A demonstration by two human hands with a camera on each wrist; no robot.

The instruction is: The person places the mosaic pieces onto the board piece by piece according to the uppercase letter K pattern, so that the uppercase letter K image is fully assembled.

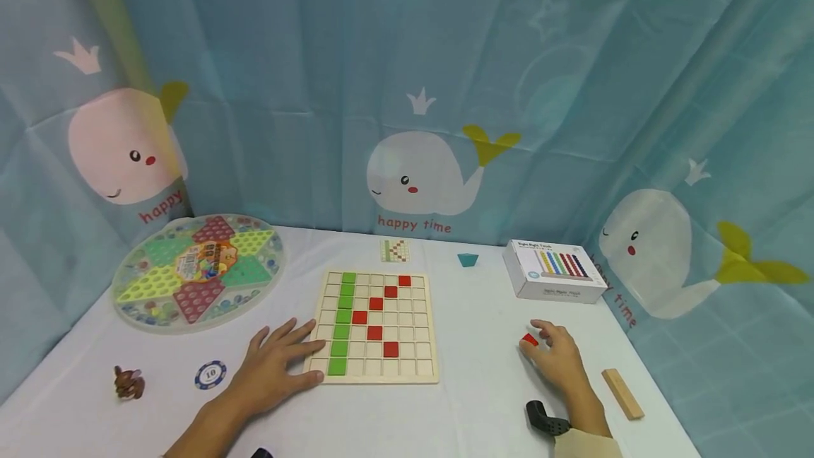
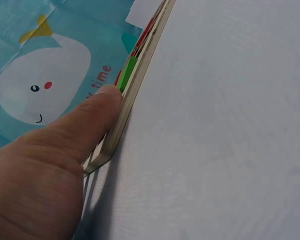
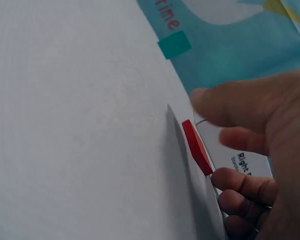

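Note:
A wooden grid board point(image 1: 407, 366) lies on the table, with a column of green square tiles point(image 1: 343, 316) and several red square tiles point(image 1: 360, 317) in its cells; together they form a K. Spread across the board's left edge, my left hand point(image 1: 270, 366) rests with its fingers apart. The thumb point(image 2: 97, 112) touches the edge beside a green tile point(image 2: 127, 74). To the right of the board, my right hand point(image 1: 556, 355) is around a loose red tile point(image 3: 197, 147). Its thumb is apart from the tile, and a fingertip is close to or touching one end.
Behind the board are a pattern card point(image 1: 396, 251) and a teal piece point(image 1: 468, 259). A white box point(image 1: 555, 273) and wooden block point(image 1: 623, 394) lie right. Left are a round Chinese checkers board point(image 1: 200, 274), a poker chip point(image 1: 210, 374) and a brown figurine point(image 1: 129, 383). A curtain point(image 1: 305, 161) hangs behind.

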